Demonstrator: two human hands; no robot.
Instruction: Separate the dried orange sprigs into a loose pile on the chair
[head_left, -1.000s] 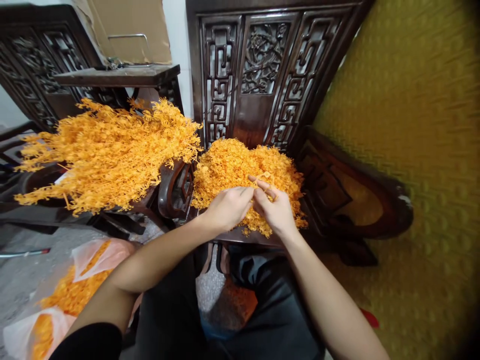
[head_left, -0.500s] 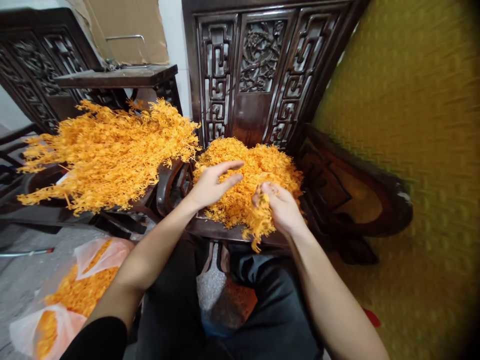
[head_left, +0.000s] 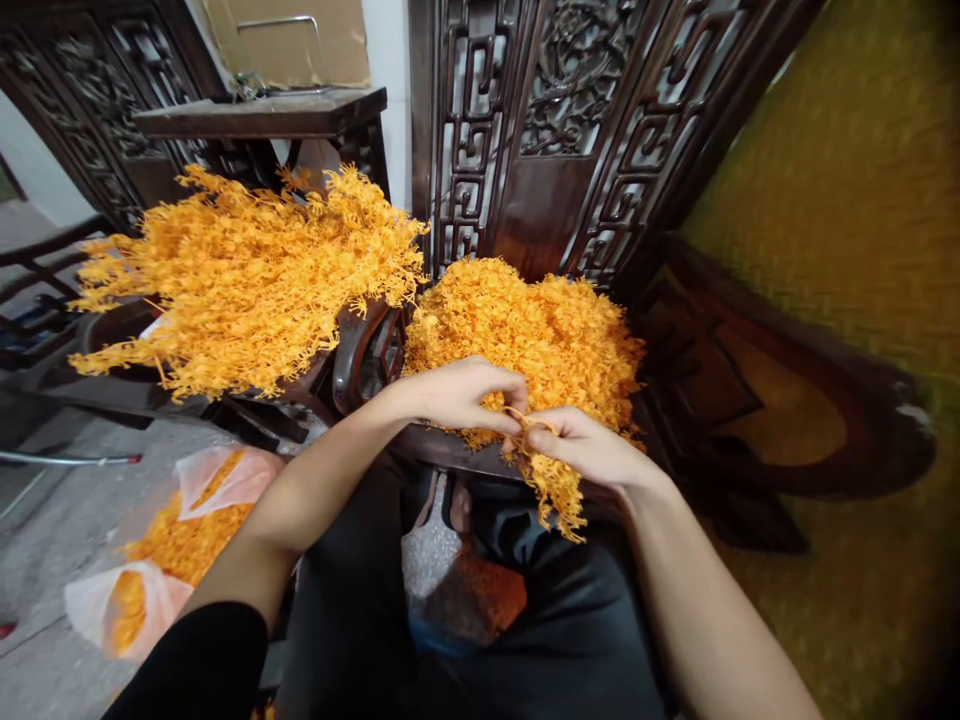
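Observation:
My right hand (head_left: 581, 445) is closed around a small bunch of orange artificial flowers (head_left: 559, 490), whose frilly ends hang down past the seat's front edge. Against it, my left hand (head_left: 472, 395) curls with thumb and fingers pinched on the thin orange stems (head_left: 529, 415) sticking out of the bunch. Exactly which stems lie between its fingertips is partly hidden. Just behind both hands, a large heap of the same orange flowers (head_left: 525, 320) covers a dark wooden chair seat (head_left: 442, 448).
Left of the chair lies another big pile of orange flower sprays (head_left: 255, 290). A plastic bag (head_left: 217, 480) with orange pieces is on the floor (head_left: 52, 530). A carved chair back (head_left: 540, 210) rises behind the heap, and a woven yellow mat (head_left: 862, 200) is at the right.
My left hand has moved right and down from above the heap and closed at the stems beside my right hand. The right hand has come nearer to me with the bunch. The view has shifted.

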